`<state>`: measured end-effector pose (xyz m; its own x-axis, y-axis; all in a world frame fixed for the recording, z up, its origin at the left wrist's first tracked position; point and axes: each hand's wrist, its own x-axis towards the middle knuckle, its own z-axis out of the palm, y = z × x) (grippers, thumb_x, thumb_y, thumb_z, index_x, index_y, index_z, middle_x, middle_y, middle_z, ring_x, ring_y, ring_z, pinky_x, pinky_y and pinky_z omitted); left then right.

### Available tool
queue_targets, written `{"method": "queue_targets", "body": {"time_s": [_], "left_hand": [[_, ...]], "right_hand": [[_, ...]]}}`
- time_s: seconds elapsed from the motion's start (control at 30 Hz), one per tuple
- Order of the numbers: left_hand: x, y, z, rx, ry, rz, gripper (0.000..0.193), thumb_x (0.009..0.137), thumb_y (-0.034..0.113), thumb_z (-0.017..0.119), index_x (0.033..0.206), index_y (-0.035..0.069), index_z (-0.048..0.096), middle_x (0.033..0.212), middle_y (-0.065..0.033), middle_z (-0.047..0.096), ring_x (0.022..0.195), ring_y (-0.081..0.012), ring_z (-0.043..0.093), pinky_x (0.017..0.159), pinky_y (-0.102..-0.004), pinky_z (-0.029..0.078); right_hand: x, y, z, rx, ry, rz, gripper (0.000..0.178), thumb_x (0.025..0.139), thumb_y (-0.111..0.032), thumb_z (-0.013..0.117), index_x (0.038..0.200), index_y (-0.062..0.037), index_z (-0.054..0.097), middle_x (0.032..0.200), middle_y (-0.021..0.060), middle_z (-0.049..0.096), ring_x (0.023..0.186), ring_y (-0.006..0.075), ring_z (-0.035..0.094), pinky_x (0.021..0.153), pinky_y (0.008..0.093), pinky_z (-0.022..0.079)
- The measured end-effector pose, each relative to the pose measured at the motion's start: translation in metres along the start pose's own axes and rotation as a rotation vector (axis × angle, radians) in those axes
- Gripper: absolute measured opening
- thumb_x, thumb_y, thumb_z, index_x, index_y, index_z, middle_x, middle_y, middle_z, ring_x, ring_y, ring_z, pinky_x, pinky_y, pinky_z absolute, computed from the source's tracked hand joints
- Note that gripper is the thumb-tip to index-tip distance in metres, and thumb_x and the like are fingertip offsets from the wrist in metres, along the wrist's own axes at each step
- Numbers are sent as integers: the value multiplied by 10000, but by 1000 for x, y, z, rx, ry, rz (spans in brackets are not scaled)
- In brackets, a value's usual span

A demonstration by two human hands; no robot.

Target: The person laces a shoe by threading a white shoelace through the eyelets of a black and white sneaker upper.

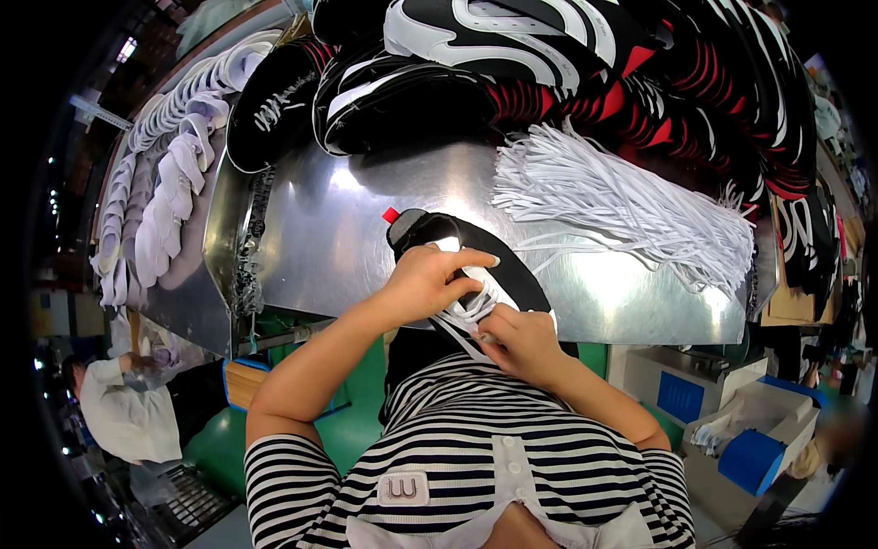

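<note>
Steel bench [604, 302]: bare metal shows around the work; the piece in hand lies at its near edge, in front of the wearer.
Shoe upper [521, 274]: black with a white middle, set aslant; the end with the red tab [390, 215] points away and to the left. Both hands are on it.
Lace [478, 306]: white, bunched in loose loops over the middle of the upper; strands hang toward the wearer's striped top.
Left hand [416, 284]: laid over the upper, thumb and forefinger apart above the white part; the other fingers are hidden, so cannot tell whether they grip.
Right hand [530, 343]: fingers curled in beside the loops, appears to pinch the lace; exact hold partly hidden.
Lacing, done: lace is at the upper; number of holes threaded cannot be read under the fingers.
Lacing, left: loops slack and strands free, so judged under way, not finished.
Loose laces [622, 201]: thick white bundle on the bench, right of the upper, a few strands straying toward it.
Stacked uppers [512, 41]: black, white and red, crowded along the far side; whether those are laced, cannot tell for most.
</note>
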<state>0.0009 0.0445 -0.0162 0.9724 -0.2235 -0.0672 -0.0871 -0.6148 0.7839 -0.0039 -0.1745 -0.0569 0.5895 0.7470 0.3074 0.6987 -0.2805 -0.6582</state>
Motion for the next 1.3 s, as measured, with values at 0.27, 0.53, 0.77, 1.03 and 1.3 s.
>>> {"method": "queue_targets", "body": {"time_s": [0.27,0.53,0.77,1.03,1.3], "left_hand": [[3,-4,4,-5,25,41,356,820,121,748,1174,158,721,560,-55,507,488,-147,441,522,-310,377],[5,6,-3,-17,-86,-112,350,834,138,709,1183,156,696,573,-37,516,485,-106,453,502,-287,366],[7,-4,3,-64,-48,-8,330,858,174,685,1187,150,686,619,-54,608,493,-141,507,529,-302,415],[7,6,3,55,-71,-79,313,841,208,688,1153,183,698,679,-91,666,615,-264,643,632,-375,505],[7,-3,4,0,-64,13,345,838,154,687,1183,160,695,643,-89,653,549,-207,616,572,-325,474]], "right_hand": [[-11,19,-23,417,171,259,112,801,5,747,839,-36,650,772,50,590,628,145,548,549,256,416],[-13,23,-37,-64,2,40,215,801,-45,737,1001,-90,675,925,28,616,657,199,622,542,294,484],[19,47,-53,-86,-269,-236,159,845,-128,694,977,-102,609,891,30,585,626,250,613,528,356,491],[0,9,-41,-48,-320,-143,207,815,-82,696,963,-122,558,879,32,568,599,286,603,507,371,482],[20,22,-46,-79,-249,-182,118,814,-112,659,923,-110,613,865,26,550,611,233,609,507,349,472]]}}
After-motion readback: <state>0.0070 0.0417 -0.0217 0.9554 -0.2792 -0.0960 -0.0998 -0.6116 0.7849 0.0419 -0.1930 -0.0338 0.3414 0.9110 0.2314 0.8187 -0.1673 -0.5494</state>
